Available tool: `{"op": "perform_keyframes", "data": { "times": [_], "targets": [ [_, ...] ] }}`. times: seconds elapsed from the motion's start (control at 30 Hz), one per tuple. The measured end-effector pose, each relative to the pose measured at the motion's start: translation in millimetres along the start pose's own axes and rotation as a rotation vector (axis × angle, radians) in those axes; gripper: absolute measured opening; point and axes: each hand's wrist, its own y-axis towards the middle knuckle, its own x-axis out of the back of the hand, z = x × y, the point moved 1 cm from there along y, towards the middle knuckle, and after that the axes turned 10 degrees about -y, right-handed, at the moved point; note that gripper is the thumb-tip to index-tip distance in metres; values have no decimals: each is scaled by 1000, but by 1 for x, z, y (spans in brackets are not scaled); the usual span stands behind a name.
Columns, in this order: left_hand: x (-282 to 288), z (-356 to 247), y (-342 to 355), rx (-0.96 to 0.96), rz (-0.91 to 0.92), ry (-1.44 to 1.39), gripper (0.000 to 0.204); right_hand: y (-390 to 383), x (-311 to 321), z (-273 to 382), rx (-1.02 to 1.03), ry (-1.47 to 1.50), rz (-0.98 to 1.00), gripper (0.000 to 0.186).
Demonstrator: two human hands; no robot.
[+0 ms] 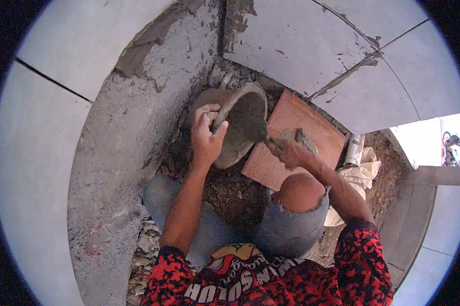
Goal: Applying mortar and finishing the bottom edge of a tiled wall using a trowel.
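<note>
My left hand [208, 133] is closed over the rim of a grey, mortar-smeared bucket [262, 94], which is tipped so its mouth faces right. Wet grey mortar [240, 120] coats the inside. At the lower edge of the mouth, my right hand [292, 153] is closed round the handle of a trowel; its mortar-covered blade [257, 130] blends into the bucket's contents. Beneath my right hand lies a tile [314, 120] with its reddish-brown ribbed back upward. A lump of grey mortar [305, 138] sits on that tile, partly behind the hand.
A rough cement wall [138, 137] rises on the left. Large pale tiles [301, 46] cover the surface ahead, with mortar smears along their joints. To the right are a short white pipe [354, 150] and a cream sack [360, 176]. Bare soil [232, 196] shows between my knees.
</note>
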Motion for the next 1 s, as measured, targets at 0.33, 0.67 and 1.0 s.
{"op": "perform_keyframes", "data": {
  "times": [0.33,0.67,1.0],
  "targets": [
    [13,2,1,1,-113,-65,34,-5,33,41,-96,1340,303,38],
    [13,17,3,4,-254,-73,24,7,20,37,-338,2645,591,39],
    [16,29,3,274,-401,-450,24,-78,129,13,-717,1397,-164,52]
  ]
}}
